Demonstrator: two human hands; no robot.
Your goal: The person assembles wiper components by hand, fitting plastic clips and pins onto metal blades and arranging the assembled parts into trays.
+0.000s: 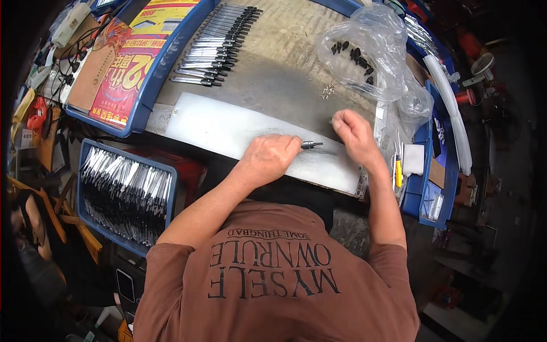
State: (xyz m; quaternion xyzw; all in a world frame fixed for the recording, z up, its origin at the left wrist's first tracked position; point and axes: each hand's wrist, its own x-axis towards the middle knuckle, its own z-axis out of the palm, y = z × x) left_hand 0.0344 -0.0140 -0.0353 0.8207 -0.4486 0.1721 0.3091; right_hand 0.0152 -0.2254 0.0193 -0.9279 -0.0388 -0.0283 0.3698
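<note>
My left hand (269,158) is closed around a slim pen-like rod with a metallic and dark end (310,145) that sticks out to the right, over a white foam pad (211,122). Its other end is hidden in my fist. A little to the right, my right hand (354,135) is raised with its fingertips pinched together; whatever they hold is too small to make out. Just beyond it lies a small scatter of tiny metal pieces (327,91) on the worn bench top (285,62). Farther left, several silver-and-black pen-like rods (216,48) lie side by side in a row.
A clear plastic bag (393,68) with small black parts (360,58) lies at the back right. A yellow-handled tool (398,171) sits by a blue tray (419,194). At left stand a blue bin (171,199) full of rods and a blue tray (149,105) with printed cardboard.
</note>
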